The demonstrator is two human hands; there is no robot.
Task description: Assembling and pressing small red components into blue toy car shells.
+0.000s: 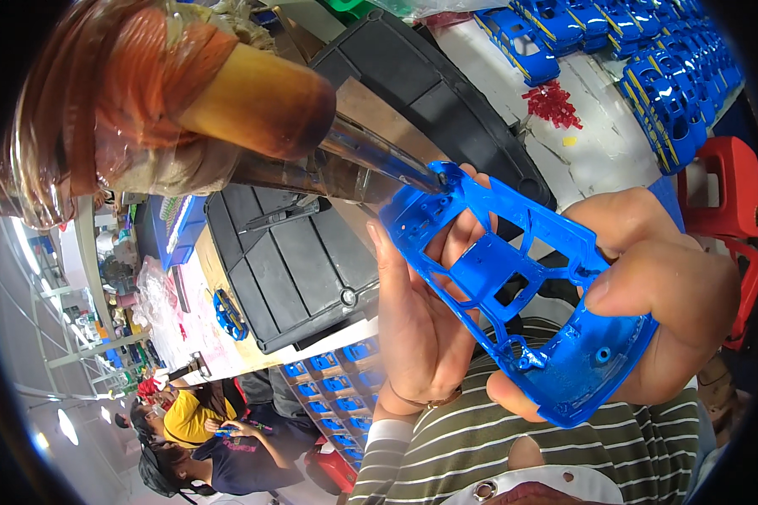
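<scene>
A glossy blue toy car body shell (490,268) is held tilted before me, its hollow inner side facing up. My left hand (425,337) supports the shell's far left part, thumb along the edge and fingers behind it. My right hand (669,290) grips the near right end, thumb pressed on the inner side and other fingers around the outside. From the upper left comes a rod-shaped tool with an amber-brown handle (261,101) bound in clear and orange wrapping. Its metal rod (383,151) reaches the shell's far corner; whether the tip touches is unclear. Neither hand is on this tool.
Black ribbed cases (290,261) lie beyond my hands. Rows of blue shells (665,105) and small red pieces (552,105) cover the white table (594,164). Red stools (720,189) stand at right. A tray of blue parts (337,383) and two people (227,446) are lower left.
</scene>
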